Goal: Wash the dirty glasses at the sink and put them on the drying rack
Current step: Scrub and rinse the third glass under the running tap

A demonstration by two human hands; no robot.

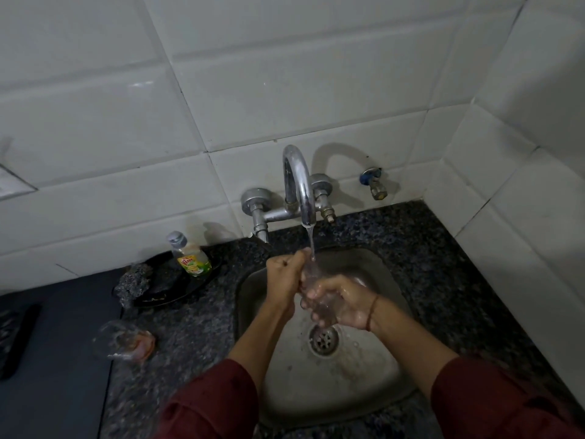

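Note:
Over the steel sink (373,375) I hold a clear glass (311,282) tilted under the running water from the tap (299,182). My right hand (343,304) wraps the glass's lower part from the right. My left hand (285,274) grips its upper part near the rim, fingers closed on it. A second clear glass (118,340), with reddish residue near its base, lies on its side on the dark granite counter (190,327) left of the sink.
A dish-soap bottle (190,253) and a scrubber (134,282) sit on a black plate (177,289) behind the lying glass. A dark ribbed edge (12,340) shows at far left. White tiled walls close the back and right side; a small valve (373,182) juts from the wall.

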